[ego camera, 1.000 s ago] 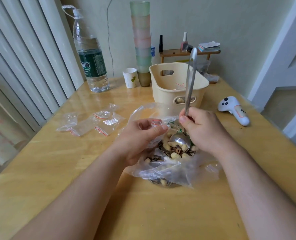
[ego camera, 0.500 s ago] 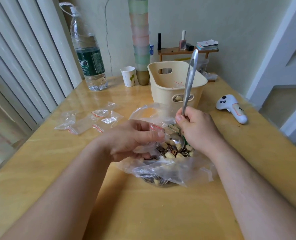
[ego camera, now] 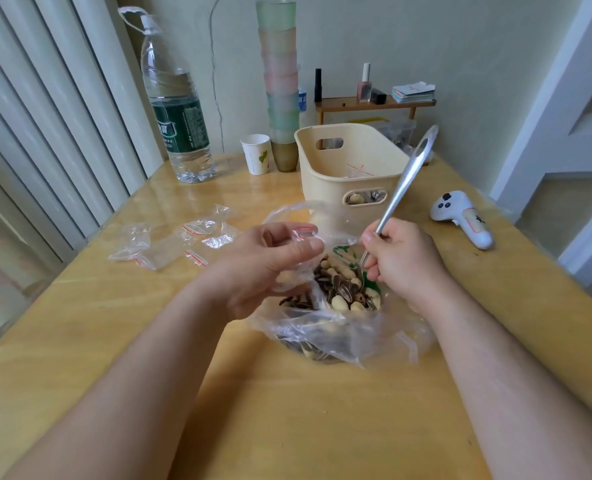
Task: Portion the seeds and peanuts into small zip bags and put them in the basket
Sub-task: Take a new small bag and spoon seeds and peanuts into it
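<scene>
Landmark for all places: the basket (ego camera: 348, 174), cream plastic, standing at the far middle of the wooden table (ego camera: 90, 327).

1. Water bottle (ego camera: 178, 116): well left of the basket, upright, capped. Apparently parked out of the working area.
2. Spare zip bags (ego camera: 180, 242): left of and nearer than the basket, lying flat and empty in a loose cluster, probably kept within the left hand's reach as stock for later portions.
3. Paper cup (ego camera: 257, 154) and stack of tumblers (ego camera: 280, 84): just left of the basket, against the wall.
4. Left hand (ego camera: 266, 268): nearer than the basket. Thumb and forefinger pinch the red-striped mouth of a small zip bag (ego camera: 299, 237), seemingly held over the supply so that spills fall back in.
5. Seeds and peanuts (ego camera: 343, 289): directly in front of the basket, heaped in a large clear plastic bag (ego camera: 339, 327) with its rim rolled down for access.
6. Basket contents: a red-striped bag inside, nuts visible through the near handle slot; some portions judged already delivered.
7. Right hand (ego camera: 405, 265): in front of the basket, slightly right, fingers curled round the spoon (ego camera: 403, 183); handle leans up and away, bowl sunk among the nuts, likely mid-scoop.
8. White controller (ego camera: 462, 218): right of the basket, lying idle.
</scene>
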Demonstrator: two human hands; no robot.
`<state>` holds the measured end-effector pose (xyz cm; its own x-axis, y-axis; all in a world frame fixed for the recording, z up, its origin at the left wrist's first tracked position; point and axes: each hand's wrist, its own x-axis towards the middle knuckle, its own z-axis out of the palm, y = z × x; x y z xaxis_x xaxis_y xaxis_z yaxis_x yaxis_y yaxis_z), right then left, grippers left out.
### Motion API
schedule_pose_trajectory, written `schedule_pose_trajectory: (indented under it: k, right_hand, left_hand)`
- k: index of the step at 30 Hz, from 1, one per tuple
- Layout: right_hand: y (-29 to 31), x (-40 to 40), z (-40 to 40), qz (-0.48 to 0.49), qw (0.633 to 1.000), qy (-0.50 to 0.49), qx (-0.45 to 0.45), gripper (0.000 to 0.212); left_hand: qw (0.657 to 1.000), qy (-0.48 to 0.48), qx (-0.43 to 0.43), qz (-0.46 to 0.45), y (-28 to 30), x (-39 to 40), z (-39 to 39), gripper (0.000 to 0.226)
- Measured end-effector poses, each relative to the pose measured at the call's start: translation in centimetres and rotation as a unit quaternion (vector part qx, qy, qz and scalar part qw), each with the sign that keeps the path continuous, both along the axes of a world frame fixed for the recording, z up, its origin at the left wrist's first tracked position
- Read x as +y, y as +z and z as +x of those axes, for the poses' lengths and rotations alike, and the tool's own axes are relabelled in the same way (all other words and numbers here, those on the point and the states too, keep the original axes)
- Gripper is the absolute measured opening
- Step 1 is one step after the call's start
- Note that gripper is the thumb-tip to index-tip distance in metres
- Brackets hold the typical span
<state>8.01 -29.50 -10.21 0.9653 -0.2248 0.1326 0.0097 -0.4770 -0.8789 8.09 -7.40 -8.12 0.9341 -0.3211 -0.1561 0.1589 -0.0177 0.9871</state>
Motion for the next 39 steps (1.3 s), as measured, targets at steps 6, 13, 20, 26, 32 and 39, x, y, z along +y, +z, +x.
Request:
schedule_pose_trajectory:
  k: [6,13,20,26,32,39]
  right_hand:
    - [1.3,-0.5,-0.5,0.011,0.999,-0.032,-0.040,0.021]
    - [2.6,-0.3,-1.0,-0.051,0.994,-0.042,-0.086,0.019]
    - [3.8,-0.4,-1.6,-0.027,0.989,-0.064,-0.132,0.019]
    - [4.2,0.0,-2.3,-0.049,0.981,-0.062,-0.176,0.017]
    - [4.1,0.1,-2.3,-0.135,0.965,-0.064,-0.216,0.019]
    - [3.8,0.3,-2.5,-0.166,0.958,-0.004,-0.236,0.015]
  left_hand:
    - [0.989,0.004,-0.111,0.097,-0.1,0.8,0.4,0.060]
    - [0.921,0.008,-0.251,0.298,-1.0,0.7,0.5,0.062]
    - [0.879,0.023,-0.314,0.358,-1.1,-0.9,-0.3,0.069]
    - [0.896,0.067,-0.301,0.318,-1.5,-2.0,-0.6,0.068]
    - [0.899,0.104,-0.287,0.314,-2.1,-2.6,-0.7,0.068]
    - [0.888,0.111,-0.285,0.344,-2.4,-2.7,-0.4,0.061]
